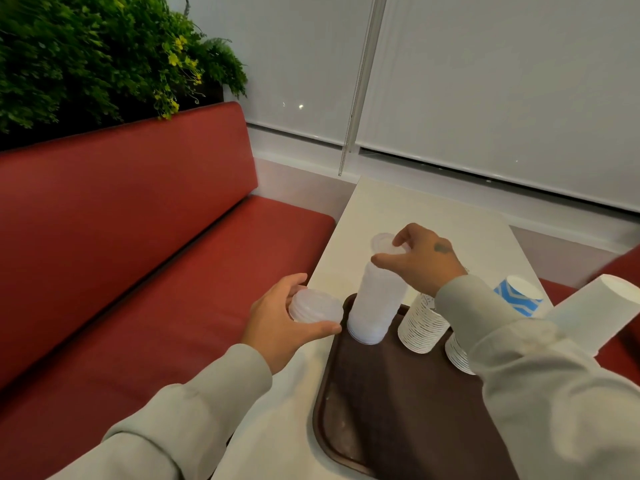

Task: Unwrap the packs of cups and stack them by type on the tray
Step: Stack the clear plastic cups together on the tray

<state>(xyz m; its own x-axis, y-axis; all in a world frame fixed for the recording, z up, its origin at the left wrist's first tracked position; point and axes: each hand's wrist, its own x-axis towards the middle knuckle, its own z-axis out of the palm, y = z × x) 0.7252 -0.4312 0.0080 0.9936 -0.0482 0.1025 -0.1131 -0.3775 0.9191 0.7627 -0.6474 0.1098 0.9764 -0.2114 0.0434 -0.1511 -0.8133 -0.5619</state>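
Our left hand [273, 320] grips a short clear-cup stack [315, 306]; our right hand [424, 259] pinches the top cup [382, 241] of the tall stack [377, 306] beneath it, on the tray [398, 393]. Light, thin, slippery, we judge: hold rims gently

A brown tray [398, 410] is laid on the white tabletop [398, 206] toward its near edge, with the tray's far left corner set close to the tabletop's left edge. A blue-and-white patterned paper cup [517, 296] is seen on the tabletop near the right edge, beyond the tray
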